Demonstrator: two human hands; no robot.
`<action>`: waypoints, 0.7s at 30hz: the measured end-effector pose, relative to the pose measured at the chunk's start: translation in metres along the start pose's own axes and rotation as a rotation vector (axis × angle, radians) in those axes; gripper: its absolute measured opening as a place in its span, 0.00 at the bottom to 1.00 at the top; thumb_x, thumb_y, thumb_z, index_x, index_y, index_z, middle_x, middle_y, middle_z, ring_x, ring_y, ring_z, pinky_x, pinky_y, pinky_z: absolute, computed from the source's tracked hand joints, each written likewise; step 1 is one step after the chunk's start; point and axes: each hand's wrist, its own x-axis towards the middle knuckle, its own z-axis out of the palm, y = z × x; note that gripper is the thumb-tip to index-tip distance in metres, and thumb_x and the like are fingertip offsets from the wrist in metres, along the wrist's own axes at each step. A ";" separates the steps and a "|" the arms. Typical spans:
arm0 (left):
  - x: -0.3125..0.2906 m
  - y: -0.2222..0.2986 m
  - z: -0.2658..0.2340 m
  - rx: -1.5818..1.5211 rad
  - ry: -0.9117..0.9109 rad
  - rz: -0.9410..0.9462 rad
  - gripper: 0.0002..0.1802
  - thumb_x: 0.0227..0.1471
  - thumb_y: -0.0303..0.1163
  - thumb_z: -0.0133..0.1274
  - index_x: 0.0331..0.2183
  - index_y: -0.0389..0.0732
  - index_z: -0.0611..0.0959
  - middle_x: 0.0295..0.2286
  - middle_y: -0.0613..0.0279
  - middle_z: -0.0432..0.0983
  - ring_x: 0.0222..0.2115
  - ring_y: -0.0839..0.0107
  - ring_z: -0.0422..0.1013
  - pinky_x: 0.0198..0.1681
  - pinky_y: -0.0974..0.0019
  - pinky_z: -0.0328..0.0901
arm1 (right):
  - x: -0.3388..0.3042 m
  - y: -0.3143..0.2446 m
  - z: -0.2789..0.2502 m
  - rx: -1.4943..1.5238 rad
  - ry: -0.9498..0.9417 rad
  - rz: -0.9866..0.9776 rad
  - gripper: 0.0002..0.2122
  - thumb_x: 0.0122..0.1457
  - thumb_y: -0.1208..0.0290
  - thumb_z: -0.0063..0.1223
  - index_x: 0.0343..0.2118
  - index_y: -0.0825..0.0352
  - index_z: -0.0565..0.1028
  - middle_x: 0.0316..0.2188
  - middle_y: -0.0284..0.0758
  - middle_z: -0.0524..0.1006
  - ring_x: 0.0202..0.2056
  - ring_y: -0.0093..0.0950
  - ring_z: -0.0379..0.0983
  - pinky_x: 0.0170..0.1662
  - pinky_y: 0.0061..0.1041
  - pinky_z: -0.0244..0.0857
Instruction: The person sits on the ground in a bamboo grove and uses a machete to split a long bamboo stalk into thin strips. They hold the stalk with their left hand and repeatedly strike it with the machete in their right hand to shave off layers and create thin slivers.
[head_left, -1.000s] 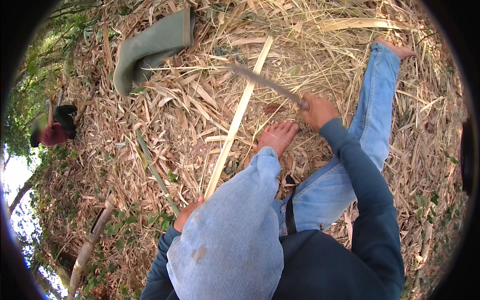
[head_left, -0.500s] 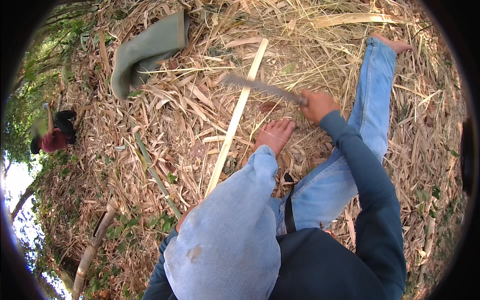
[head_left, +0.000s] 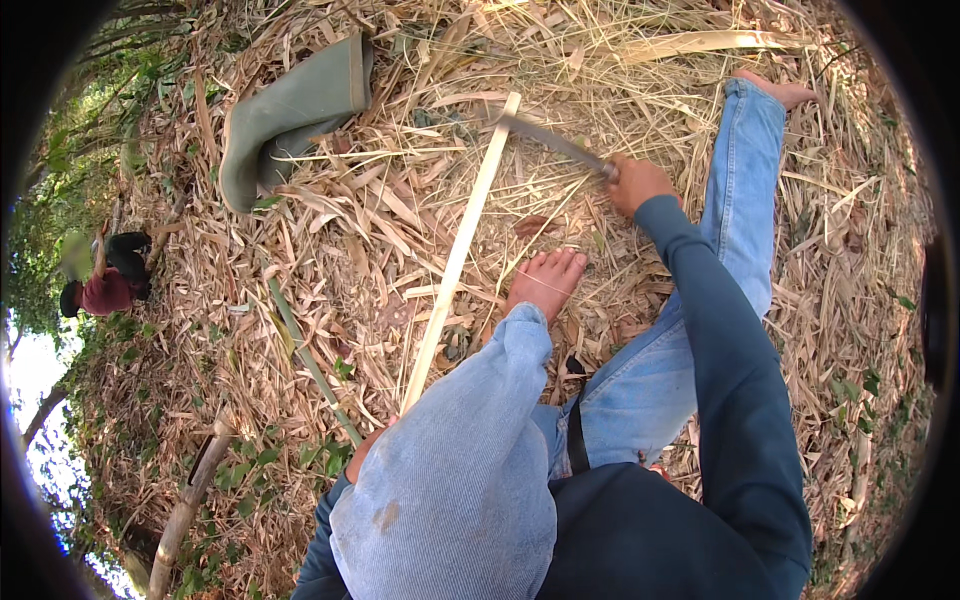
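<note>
My right hand (head_left: pixel 641 187) is closed around the handle of a long knife (head_left: pixel 556 143). Its blade, slightly blurred, points left, and its tip end meets a pale split bamboo strip (head_left: pixel 456 262) near the strip's far end. The strip slants down past my bare foot (head_left: pixel 546 280) until my raised knee (head_left: pixel 450 420) covers its near end. Beside that covered end, only the edge of my left hand (head_left: pixel 366 452) shows; its fingers are hidden behind the knee.
Green rubber boots (head_left: pixel 292 115) lie at the upper left. A thin green stalk (head_left: pixel 308 350) and a cut log (head_left: pixel 190 500) lie on the left. Another pale strip (head_left: pixel 705 42) rests on the leaf litter at the far right. A person (head_left: pixel 110 278) sits far left.
The knife blade has shifted toward the far end of the bamboo strip, with less of it reaching past the strip. The strip's far end is slightly lower and more to the left.
</note>
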 end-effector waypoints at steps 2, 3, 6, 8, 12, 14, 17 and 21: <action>0.000 0.007 -0.005 -0.021 0.025 0.002 0.21 0.58 0.31 0.42 0.54 0.50 0.68 0.56 0.60 0.67 0.54 0.58 0.66 0.55 0.54 0.63 | 0.007 0.008 -0.003 0.074 0.040 0.065 0.12 0.58 0.61 0.51 0.42 0.59 0.75 0.31 0.43 0.79 0.37 0.43 0.78 0.45 0.41 0.71; 0.001 0.006 -0.010 -0.025 0.044 0.000 0.21 0.58 0.31 0.43 0.54 0.50 0.69 0.56 0.60 0.67 0.54 0.58 0.67 0.55 0.54 0.63 | 0.007 0.004 -0.003 0.070 0.027 0.063 0.12 0.58 0.61 0.51 0.42 0.60 0.75 0.31 0.44 0.79 0.37 0.43 0.78 0.45 0.42 0.71; 0.003 0.002 -0.001 -0.039 -0.014 -0.018 0.21 0.58 0.32 0.43 0.54 0.50 0.69 0.55 0.61 0.67 0.54 0.59 0.67 0.54 0.54 0.64 | -0.003 -0.008 -0.001 0.052 0.039 0.009 0.12 0.56 0.62 0.53 0.38 0.62 0.75 0.30 0.46 0.79 0.35 0.44 0.77 0.43 0.43 0.71; 0.001 0.001 -0.003 -0.014 0.020 -0.011 0.21 0.58 0.33 0.43 0.54 0.50 0.69 0.56 0.62 0.67 0.54 0.59 0.67 0.54 0.53 0.64 | -0.025 -0.008 0.005 0.083 0.080 -0.090 0.11 0.53 0.63 0.54 0.35 0.64 0.75 0.26 0.47 0.78 0.32 0.44 0.77 0.39 0.44 0.70; 0.003 0.007 -0.005 -0.020 -0.061 -0.029 0.23 0.58 0.34 0.43 0.56 0.50 0.67 0.57 0.62 0.65 0.56 0.59 0.64 0.56 0.53 0.62 | -0.077 -0.003 0.032 0.170 0.031 -0.131 0.10 0.50 0.64 0.57 0.32 0.63 0.74 0.22 0.46 0.77 0.28 0.46 0.76 0.35 0.45 0.68; 0.003 0.001 0.010 -0.017 -0.073 -0.039 0.25 0.59 0.35 0.43 0.58 0.50 0.65 0.59 0.62 0.63 0.58 0.59 0.63 0.57 0.53 0.62 | -0.104 -0.006 0.041 0.180 -0.005 -0.238 0.12 0.50 0.62 0.58 0.35 0.62 0.73 0.22 0.43 0.78 0.27 0.46 0.76 0.33 0.45 0.70; 0.001 -0.006 0.028 -0.031 -0.124 -0.077 0.27 0.60 0.39 0.41 0.60 0.50 0.63 0.60 0.63 0.60 0.59 0.59 0.60 0.59 0.51 0.59 | -0.140 -0.018 0.040 0.133 -0.038 -0.410 0.14 0.47 0.63 0.61 0.36 0.61 0.72 0.21 0.41 0.78 0.25 0.43 0.77 0.29 0.44 0.69; 0.000 -0.003 -0.002 -0.086 -0.210 -0.112 0.29 0.60 0.46 0.39 0.61 0.52 0.63 0.62 0.66 0.57 0.62 0.58 0.56 0.62 0.51 0.53 | -0.151 -0.020 0.038 0.028 0.022 -0.586 0.17 0.43 0.63 0.63 0.37 0.59 0.72 0.23 0.36 0.79 0.24 0.39 0.77 0.25 0.41 0.69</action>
